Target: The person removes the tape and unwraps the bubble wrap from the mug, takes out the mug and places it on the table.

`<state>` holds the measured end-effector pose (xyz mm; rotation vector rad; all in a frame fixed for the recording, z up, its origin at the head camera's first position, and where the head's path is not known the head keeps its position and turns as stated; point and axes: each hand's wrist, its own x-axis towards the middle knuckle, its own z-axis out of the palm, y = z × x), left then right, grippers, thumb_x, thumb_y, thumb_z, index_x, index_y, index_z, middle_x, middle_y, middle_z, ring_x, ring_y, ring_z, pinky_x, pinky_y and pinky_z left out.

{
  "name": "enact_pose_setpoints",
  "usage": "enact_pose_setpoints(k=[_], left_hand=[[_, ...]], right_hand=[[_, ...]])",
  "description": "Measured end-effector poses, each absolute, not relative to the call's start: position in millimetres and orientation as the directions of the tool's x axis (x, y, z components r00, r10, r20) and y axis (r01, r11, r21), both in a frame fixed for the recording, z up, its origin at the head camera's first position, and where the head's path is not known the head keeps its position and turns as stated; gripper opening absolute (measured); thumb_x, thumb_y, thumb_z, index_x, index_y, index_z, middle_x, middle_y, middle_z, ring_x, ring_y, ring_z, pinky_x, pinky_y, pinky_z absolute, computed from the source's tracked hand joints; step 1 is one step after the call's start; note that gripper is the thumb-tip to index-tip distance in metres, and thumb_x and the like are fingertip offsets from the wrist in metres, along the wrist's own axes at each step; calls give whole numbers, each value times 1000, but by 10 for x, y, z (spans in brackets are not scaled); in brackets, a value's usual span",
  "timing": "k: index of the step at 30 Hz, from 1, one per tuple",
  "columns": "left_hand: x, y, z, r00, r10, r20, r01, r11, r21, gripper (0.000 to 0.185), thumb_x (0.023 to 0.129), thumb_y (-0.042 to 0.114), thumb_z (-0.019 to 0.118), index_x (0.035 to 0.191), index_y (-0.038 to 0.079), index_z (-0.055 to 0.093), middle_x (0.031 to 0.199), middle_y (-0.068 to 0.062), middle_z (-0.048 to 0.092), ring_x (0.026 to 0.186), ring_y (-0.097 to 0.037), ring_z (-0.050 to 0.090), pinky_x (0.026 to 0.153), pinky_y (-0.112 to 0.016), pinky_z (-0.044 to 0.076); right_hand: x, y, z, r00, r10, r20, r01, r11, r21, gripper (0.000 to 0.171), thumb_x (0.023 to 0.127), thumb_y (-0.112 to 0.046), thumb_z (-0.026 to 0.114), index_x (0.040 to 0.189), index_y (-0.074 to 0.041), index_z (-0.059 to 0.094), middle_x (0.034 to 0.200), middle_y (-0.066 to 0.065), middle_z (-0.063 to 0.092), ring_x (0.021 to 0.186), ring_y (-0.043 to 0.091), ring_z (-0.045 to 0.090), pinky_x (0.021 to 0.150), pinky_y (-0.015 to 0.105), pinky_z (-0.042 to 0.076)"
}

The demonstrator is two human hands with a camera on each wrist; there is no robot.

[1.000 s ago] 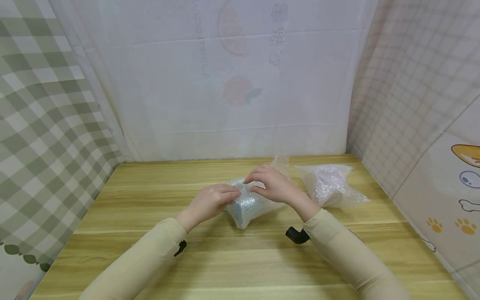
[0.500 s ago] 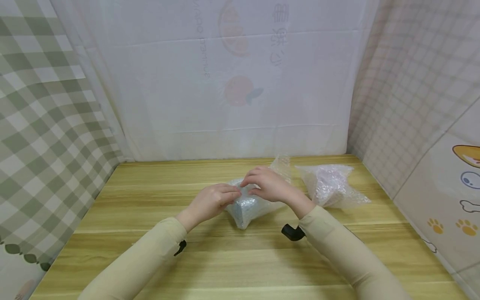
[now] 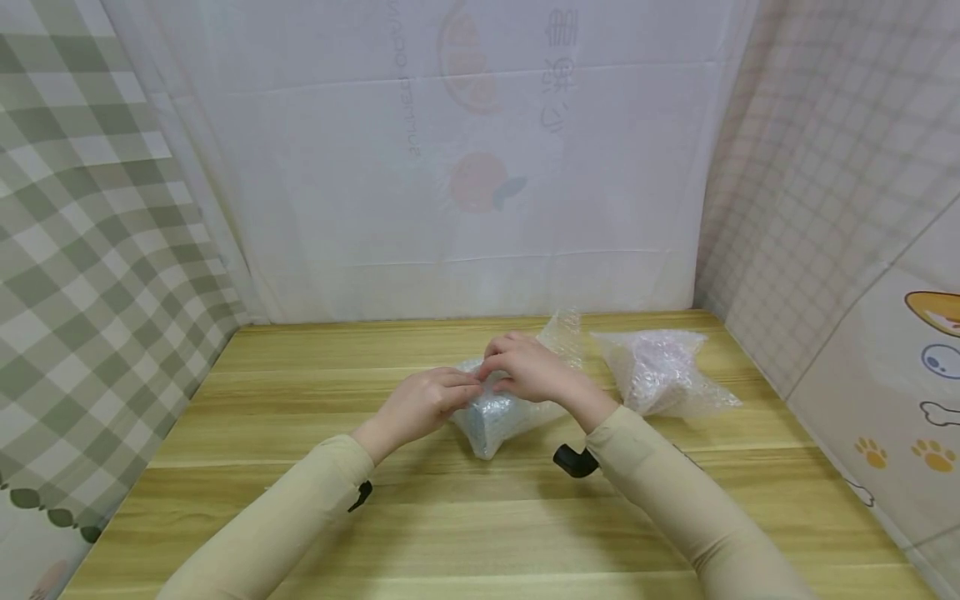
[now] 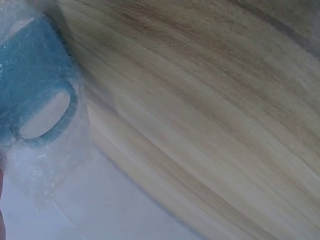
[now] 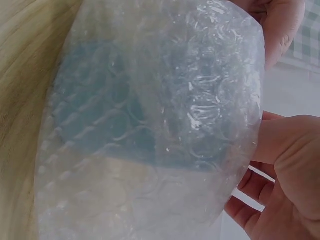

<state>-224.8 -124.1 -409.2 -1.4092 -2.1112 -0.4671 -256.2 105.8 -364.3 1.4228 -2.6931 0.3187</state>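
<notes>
Right hand [image 3: 525, 371] shifted left, gripping bubble-wrapped mug [image 3: 491, 417]

We see a bubble-wrap bundle [image 5: 150, 130] filling most of the frame, with a blue thing dimly visible inside it around nine o'clock. Our right hand [image 5: 280, 180] grips its edge at four o'clock, our left hand's fingers [image 5: 280, 25] curl over it at one o'clock, and wooden tabletop [image 5: 25, 60] shows at ten o'clock.
</notes>
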Motion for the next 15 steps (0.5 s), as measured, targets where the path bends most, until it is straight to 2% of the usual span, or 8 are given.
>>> enact_pose_setpoints(k=[5,11,15], left_hand=[[-2249,-1243,-4108,-273,716,643,924,381,-32,38,74,-2,84,110,4,74,108,-10,73,100,-22,70,88,-32,55],[-2237,-1247,-4123,-316,691,650,911,413,3,49,73,0,85,119,4,69,107,-11,73,98,-22,70,89,-33,55],[-2244,-1253,-4135,-319,686,654,910,414,10,44,73,-1,84,115,3,70,106,-11,73,98,-23,70,88,-34,55]], right_hand=[[-2578,1072,-3667,-561,-803,200,-827,539,-158,16,83,-11,80,97,-15,73,106,3,64,102,25,55,92,41,46],[-2623,1147,-3735,-521,-787,330,-852,500,-152,16,81,-11,81,89,-13,67,102,3,64,96,24,56,84,38,47],[-2610,1201,-3715,-483,-779,400,-874,457,-164,18,81,-11,82,88,-12,66,103,3,64,99,24,57,85,39,48]])
